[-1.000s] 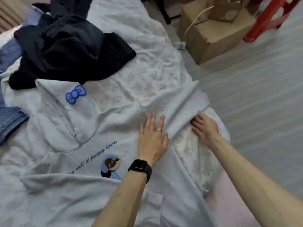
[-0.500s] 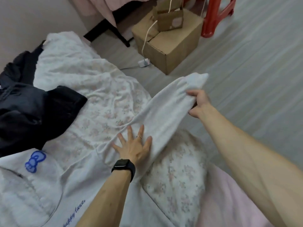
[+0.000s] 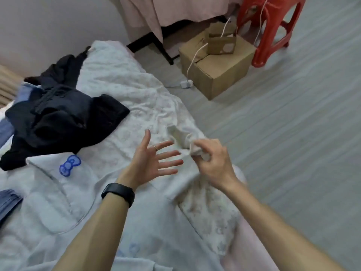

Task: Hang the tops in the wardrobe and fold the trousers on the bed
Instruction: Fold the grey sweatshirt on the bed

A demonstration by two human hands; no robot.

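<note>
On the near half of the bed (image 3: 121, 79), the white top (image 3: 64, 202) lies spread flat, sleeve (image 3: 181, 136) out toward the right edge. Looks soft, light, floppy, so I'd grab it by the shoulders for hanging. Right hand (image 3: 213, 159) has the sleeve's end scrunched in its grip; left hand (image 3: 150, 163) hovers spread, holding nothing. Half a second back that sleeve was pulled straight, left palm flat on it.

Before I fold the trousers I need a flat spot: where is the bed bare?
Bare floral bedsheet runs from the black clothes pile to the floor-side edge, up to the far corner. A smaller bare patch lies between the white sweatshirt and that edge, below the right hand. Crowded: sweatshirt across the near side, blue denim at left.
</note>
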